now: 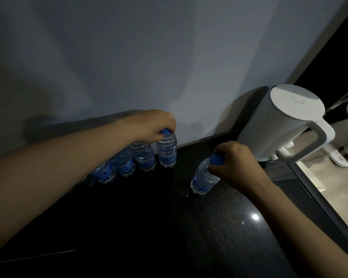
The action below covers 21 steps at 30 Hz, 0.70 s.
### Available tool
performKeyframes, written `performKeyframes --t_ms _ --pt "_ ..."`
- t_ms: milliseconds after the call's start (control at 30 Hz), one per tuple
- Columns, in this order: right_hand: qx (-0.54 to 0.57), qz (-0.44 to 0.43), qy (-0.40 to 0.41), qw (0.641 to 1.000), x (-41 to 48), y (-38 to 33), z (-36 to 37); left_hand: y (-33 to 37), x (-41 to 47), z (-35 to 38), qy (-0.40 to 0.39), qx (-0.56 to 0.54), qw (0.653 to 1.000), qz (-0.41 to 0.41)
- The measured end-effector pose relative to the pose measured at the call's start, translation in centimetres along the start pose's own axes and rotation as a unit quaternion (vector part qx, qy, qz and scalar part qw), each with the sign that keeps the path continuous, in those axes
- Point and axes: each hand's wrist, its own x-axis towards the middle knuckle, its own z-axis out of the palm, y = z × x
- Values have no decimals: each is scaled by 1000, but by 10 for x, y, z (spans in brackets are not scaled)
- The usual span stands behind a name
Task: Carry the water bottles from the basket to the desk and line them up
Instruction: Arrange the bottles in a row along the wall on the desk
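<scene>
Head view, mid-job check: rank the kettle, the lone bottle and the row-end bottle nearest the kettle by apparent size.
1. The kettle is clearly largest.
2 and 3. The lone bottle and the row-end bottle look about alike. The lone one is nearer the camera, so I leave them unranked.

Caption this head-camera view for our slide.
Left hand grips the end bottle of a row; right hand grips another bottle apart, near a white kettle.

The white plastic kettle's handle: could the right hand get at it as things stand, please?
Probably, but only after letting go: the right hand grips a clear blue-capped water bottle. The white plastic kettle stands close beyond it, handle unobstructed, nothing between.
</scene>
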Motion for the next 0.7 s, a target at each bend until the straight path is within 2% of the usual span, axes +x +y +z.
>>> performKeyframes --t_ms 200,400,700 --pt "-8 -7 -1 1000 11 -2 -6 2 1 1 8 -17 1000 -15" --pt "-17 -4 -16 1000 38 -8 -13 1 3 6 28 -78 993 -80" --pt "-65 4 -12 998 87 -24 -11 6 3 10 42 -95 989 -105"
